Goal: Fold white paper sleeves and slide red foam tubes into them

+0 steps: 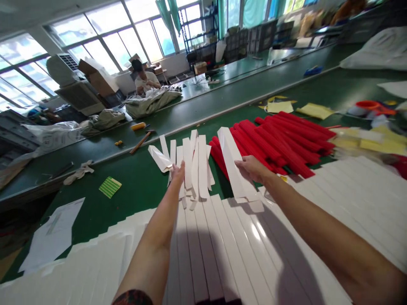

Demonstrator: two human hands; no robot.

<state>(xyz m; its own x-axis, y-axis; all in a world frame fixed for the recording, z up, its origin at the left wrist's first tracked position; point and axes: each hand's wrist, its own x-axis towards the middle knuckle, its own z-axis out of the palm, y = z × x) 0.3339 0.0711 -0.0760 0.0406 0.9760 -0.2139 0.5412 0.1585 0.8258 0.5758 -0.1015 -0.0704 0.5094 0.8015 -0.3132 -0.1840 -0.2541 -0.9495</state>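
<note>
My right hand (252, 168) is closed on the right edge of a long white cardboard box (230, 163), which is tilted with its open flaps toward me. My left hand (178, 171) is closed at the near end of a short folded white cardboard piece (160, 158); its fingertips are partly hidden. Right beside that hand lies a loose heap of narrow white cardboard strips (199, 167). Beyond the right hand is a pile of red tubes (280, 140), with a few ends behind the held box. Below both hands, long white boxes (219, 237) lie side by side in rows.
A printed sheet (55, 233), a green patterned card (110, 187) and a glove (79, 173) lie to the left. A hammer (140, 142) and a yellow-handled tool (138, 126) lie beyond. Yellow papers (314, 111) are at right. Another person (146, 80) sits across the tables.
</note>
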